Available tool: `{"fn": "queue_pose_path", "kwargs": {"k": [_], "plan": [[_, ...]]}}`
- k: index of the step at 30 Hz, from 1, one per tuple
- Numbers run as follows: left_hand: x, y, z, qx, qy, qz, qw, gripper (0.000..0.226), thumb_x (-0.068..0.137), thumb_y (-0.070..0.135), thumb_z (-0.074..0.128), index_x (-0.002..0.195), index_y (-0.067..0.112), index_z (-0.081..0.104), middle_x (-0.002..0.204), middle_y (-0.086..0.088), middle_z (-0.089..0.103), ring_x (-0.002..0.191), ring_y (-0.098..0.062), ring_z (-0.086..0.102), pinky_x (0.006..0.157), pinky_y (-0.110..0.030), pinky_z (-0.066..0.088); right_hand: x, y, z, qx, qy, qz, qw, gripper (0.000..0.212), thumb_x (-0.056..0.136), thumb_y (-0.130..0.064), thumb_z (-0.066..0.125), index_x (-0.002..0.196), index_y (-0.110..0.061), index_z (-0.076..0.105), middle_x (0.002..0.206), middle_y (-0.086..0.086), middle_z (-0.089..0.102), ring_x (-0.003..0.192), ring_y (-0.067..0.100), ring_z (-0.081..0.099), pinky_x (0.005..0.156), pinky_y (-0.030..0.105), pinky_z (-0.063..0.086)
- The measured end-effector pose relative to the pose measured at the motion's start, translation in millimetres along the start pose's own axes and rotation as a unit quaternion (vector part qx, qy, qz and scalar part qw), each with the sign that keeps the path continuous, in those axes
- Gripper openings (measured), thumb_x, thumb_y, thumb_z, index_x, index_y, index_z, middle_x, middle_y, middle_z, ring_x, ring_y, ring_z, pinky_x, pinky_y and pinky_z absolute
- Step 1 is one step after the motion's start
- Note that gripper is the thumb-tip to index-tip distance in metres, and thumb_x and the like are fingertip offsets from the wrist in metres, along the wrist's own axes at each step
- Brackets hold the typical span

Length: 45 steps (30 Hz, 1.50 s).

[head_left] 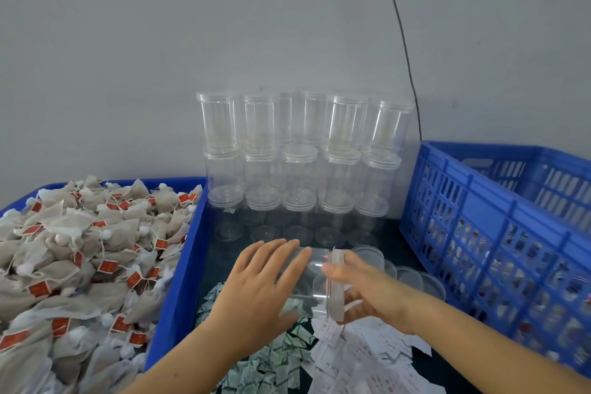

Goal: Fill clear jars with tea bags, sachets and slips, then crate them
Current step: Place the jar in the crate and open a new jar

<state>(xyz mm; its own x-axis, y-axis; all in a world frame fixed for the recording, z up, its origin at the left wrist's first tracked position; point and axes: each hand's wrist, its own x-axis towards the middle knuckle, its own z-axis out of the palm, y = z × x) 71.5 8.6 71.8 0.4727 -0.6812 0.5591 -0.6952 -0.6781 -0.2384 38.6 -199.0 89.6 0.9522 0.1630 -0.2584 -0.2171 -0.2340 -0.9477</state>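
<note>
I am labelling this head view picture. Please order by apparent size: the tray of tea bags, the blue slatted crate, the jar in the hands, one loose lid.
1. Tray of tea bags and blue slatted crate: similar, both cut off by the frame, so unranked.
2. Jar, held on its side by left hand and right hand.
3. Loose lid.

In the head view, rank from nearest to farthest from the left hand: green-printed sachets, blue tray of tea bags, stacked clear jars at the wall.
1. Green-printed sachets: just below the left hand.
2. Blue tray of tea bags: to its left.
3. Stacked clear jars: beyond it, against the wall.
</note>
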Motion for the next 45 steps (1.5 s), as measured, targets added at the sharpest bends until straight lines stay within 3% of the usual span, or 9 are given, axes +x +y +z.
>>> {"fn": "queue_pose_path", "kwargs": {"k": [8,14,24,26,29,33,37,41,45], "plan": [[-1,2,0,-0.102,-0.071,-0.044,0.991,0.096,0.052,0.073,0.068,0.13,0.021,0.044,0.125,0.009,0.059,0.11,-0.012,0.061,0.092,-0.028,0.047,-6,6,-7,-0.284,0.028,-0.167,0.944,0.081,0.068,-0.063,0.076,0.132,-0.059,0.026,0.133,-0.031,0.037,0.119,-0.011,0.047,0.096,0.022,0.05],[-7,-5,8,-0.252,-0.176,-0.071,0.949,0.103,0.063,0.077,0.057,0.145,0.047,0.003,0.127,0.044,0.003,0.119,0.018,0.008,0.096,-0.002,0.005,-8,7,-16,-0.507,-0.02,-0.279,0.815,0.084,0.079,-0.053,0.076,0.139,-0.054,0.017,0.144,-0.027,0.018,0.125,-0.024,0.015,0.096,0.002,0.024],[-8,-9,14,-0.362,-0.267,-0.102,0.887,0.104,0.056,0.071,0.072,0.141,0.054,0.014,0.133,0.037,0.026,0.126,0.009,0.031,0.101,-0.016,0.03,-2,21,-22,-0.593,-0.04,-0.428,0.681,0.087,0.077,-0.019,0.082,0.143,-0.035,0.028,0.151,-0.003,0.018,0.143,0.021,0.018,0.105,0.034,0.033],[-8,-9,13,-0.363,-0.264,-0.107,0.887,0.105,0.055,0.074,0.071,0.141,0.054,0.013,0.134,0.037,0.026,0.127,0.009,0.031,0.101,-0.015,0.03,-3,23,-22,-0.582,-0.06,-0.408,0.701,0.096,0.081,-0.027,0.082,0.149,-0.043,0.016,0.159,-0.012,0.002,0.151,0.015,-0.002,0.114,0.036,0.019],[-8,-11,14,-0.318,-0.229,-0.108,0.914,0.112,0.056,0.079,0.065,0.146,0.045,0.01,0.142,0.031,0.025,0.129,0.006,0.028,0.105,-0.017,0.026,-8,22,-19,-0.447,-0.075,-0.281,0.846,0.111,0.075,-0.061,0.077,0.144,-0.067,-0.009,0.155,-0.035,-0.023,0.146,-0.01,-0.014,0.118,0.037,0.014],[-7,-12,12,-0.22,-0.16,-0.106,0.956,0.11,0.064,0.076,0.062,0.149,0.037,0.005,0.15,0.025,0.019,0.135,0.002,0.019,0.109,-0.018,0.013,-7,10,-10,-0.163,0.011,-0.044,0.986,0.115,0.055,-0.087,0.063,0.148,-0.059,0.002,0.158,-0.013,0.025,0.131,0.005,0.046,0.108,0.034,0.046],[-4,-10,10,-0.157,-0.134,-0.076,0.975,0.106,0.069,0.076,0.057,0.151,0.036,0.002,0.153,0.023,0.013,0.14,-0.001,0.013,0.107,-0.016,-0.002,-2,9,-7,0.074,-0.016,0.113,0.991,0.092,0.051,-0.078,0.069,0.125,-0.025,0.055,0.118,0.012,0.064,0.094,0.031,0.073,0.082,0.045,0.061],[0,-5,2,-0.073,-0.105,-0.01,0.992,0.102,0.048,0.082,0.066,0.131,0.025,0.056,0.127,0.013,0.059,0.112,-0.008,0.06,0.093,-0.024,0.046,1,7,-5,0.118,-0.046,0.154,0.98,0.097,0.058,-0.077,0.068,0.132,-0.015,0.055,0.112,0.019,0.071,0.091,0.037,0.074,0.072,0.041,0.061],[0,-5,4,-0.061,-0.113,0.009,0.992,0.1,0.042,0.084,0.066,0.123,0.025,0.063,0.117,0.013,0.065,0.102,-0.007,0.065,0.084,-0.025,0.052,0,7,-6,0.079,-0.041,0.108,0.99,0.08,0.065,-0.071,0.072,0.123,-0.016,0.06,0.109,0.016,0.07,0.084,0.029,0.072,0.075,0.04,0.061]]}}
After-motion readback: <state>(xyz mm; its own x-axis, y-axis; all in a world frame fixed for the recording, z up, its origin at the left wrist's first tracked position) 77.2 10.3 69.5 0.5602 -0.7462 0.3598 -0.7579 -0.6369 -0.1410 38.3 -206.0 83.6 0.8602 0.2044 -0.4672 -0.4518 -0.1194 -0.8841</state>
